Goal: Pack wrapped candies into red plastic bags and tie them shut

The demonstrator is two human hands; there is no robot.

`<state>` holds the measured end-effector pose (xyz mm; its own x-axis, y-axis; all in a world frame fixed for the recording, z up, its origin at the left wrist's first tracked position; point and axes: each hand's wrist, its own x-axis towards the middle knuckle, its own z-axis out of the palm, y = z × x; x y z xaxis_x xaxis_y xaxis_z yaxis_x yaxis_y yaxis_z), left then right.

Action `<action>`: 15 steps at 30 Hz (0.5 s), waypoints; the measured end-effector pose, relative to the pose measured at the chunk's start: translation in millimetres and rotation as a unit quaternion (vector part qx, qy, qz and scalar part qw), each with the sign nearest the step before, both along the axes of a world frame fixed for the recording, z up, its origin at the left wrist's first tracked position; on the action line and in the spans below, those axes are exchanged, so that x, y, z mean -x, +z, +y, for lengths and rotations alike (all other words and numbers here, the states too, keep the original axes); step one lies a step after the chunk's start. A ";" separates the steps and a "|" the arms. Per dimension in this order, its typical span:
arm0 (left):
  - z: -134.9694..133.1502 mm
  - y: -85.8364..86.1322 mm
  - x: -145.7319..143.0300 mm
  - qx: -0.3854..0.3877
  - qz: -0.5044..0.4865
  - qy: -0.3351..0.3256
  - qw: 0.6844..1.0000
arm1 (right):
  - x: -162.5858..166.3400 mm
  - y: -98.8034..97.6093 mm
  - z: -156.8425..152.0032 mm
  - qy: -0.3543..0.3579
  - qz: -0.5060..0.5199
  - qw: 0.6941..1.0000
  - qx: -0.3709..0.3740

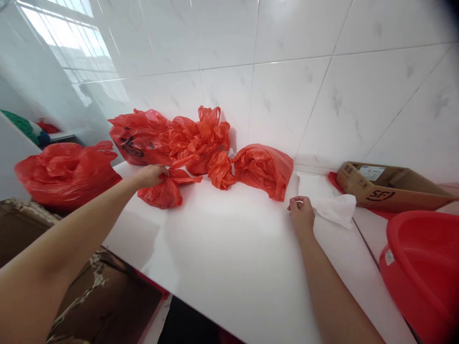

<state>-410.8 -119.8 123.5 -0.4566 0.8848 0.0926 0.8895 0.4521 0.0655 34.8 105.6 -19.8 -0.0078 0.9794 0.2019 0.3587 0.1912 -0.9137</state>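
At the left of the white table, my left hand is closed on the gathered top of a small, filled red plastic bag. What the bag holds is hidden. My right hand is at the table's right part, its fingers curled together. Whether anything is pinched in them I cannot make out. Just right of it lies a crumpled white cloth or paper. Nearest in front of that hand is an open red plastic bag, with a small knotted red bag at its left.
Bunched red bags and a printed red bag stand along the tiled wall. Another large red bag is at far left. A cardboard box and a red plastic basin stand right. Torn cardboard lies below left.
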 end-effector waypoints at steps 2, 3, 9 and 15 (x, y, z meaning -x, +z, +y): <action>1.1 8.1 -1.2 0.014 0.035 -0.013 0.999 | 0.7 0.5 0.2 0.001 -0.006 1.000 0.005; 1.8 11.0 -2.2 0.020 0.049 -0.017 0.998 | 1.0 0.9 0.2 0.000 -0.009 1.000 0.008; 10.5 7.6 -9.0 0.042 0.085 -0.024 0.995 | 1.3 6.3 -2.4 -0.004 -0.030 0.999 0.018; 19.2 -4.1 -11.3 0.030 0.078 -0.001 0.997 | 1.8 10.9 -4.8 -0.005 -0.047 0.998 0.032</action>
